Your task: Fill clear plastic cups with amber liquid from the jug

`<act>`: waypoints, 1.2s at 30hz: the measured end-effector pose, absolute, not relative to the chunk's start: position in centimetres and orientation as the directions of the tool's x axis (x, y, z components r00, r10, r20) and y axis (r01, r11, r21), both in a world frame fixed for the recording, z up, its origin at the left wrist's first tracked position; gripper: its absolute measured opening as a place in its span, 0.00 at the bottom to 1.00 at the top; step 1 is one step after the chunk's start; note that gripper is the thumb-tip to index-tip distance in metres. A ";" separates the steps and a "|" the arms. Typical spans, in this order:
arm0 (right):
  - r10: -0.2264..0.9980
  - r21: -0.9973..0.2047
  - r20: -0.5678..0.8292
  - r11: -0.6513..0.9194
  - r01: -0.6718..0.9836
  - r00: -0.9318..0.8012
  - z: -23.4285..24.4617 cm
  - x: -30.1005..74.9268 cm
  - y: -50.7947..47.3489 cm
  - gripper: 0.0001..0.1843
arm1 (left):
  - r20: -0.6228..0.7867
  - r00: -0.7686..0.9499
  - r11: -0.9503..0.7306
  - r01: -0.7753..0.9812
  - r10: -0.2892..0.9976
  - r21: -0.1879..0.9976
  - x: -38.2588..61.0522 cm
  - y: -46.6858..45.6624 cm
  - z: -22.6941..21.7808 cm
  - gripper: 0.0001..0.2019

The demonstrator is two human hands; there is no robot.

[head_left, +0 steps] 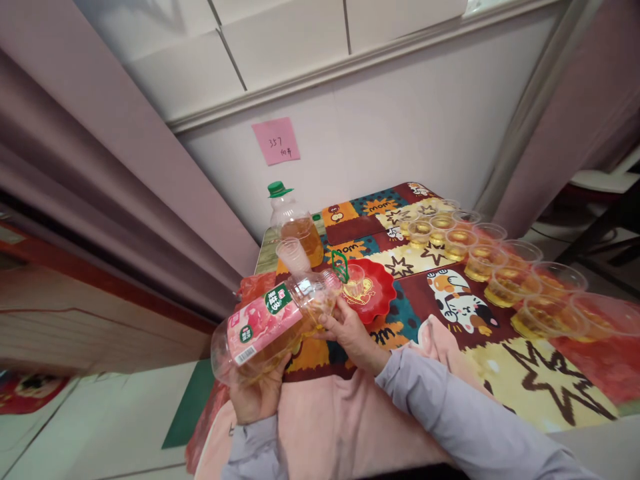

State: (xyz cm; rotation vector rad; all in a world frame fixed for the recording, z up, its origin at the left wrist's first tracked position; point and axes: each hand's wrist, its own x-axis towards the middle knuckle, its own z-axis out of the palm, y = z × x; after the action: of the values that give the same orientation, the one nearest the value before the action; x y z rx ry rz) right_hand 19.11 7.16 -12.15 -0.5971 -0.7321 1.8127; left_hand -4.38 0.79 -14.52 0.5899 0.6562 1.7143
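Tilted nearly onto its side, a large clear juice bottle (265,323) with a pink label holds amber juice. My left hand (260,393) is wrapped under the bottle's body. My right hand (355,337) grips it close to the neck, where a green carry handle (340,267) sticks up. The bottle's mouth points at a clear plastic cup (354,283) on a red scalloped plate (383,287). The neck partly hides that cup, so I cannot tell how much is in it. Behind the bottle stands a stack of clear cups (293,256).
Another bottle of amber juice (305,237), capped green, stands at the back left. Rows of cups with yellow juice (480,263) line the right side. A patterned mat (415,293) covers the table. A pink cloth (330,420) lies at the front edge. The wall carries a pink note (276,141).
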 end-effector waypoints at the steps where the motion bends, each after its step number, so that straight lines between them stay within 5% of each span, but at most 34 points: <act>1: 0.942 -0.722 -0.053 -0.266 -0.639 -0.332 -12.1 19.1 7.2 0.45 | 0.046 -0.218 -0.188 -0.692 0.975 0.698 -4.5 0.8 -14.6 0.30; 11: 0.943 -0.729 -0.041 -0.255 -0.636 -0.331 -12.1 19.2 7.0 0.43 | 0.020 -0.196 -0.173 -0.809 0.980 0.562 -5.4 1.0 -15.6 0.34; 20: 0.943 -0.722 -0.052 -0.263 -0.640 -0.329 -12.1 19.1 7.1 0.45 | 0.053 -0.155 -0.158 -0.808 0.986 0.568 -4.9 1.1 -15.0 0.29; 36: 0.944 -0.719 -0.042 -0.256 -0.646 -0.329 -12.0 19.1 7.1 0.44 | 0.034 -0.182 -0.170 -0.817 0.983 0.551 -4.9 1.1 -14.9 0.38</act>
State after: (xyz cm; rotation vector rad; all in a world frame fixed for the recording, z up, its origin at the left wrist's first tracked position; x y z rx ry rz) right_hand 19.14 7.07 -12.01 -0.5789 -0.7356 1.8045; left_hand -4.93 1.10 -14.92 0.4541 0.4863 1.7076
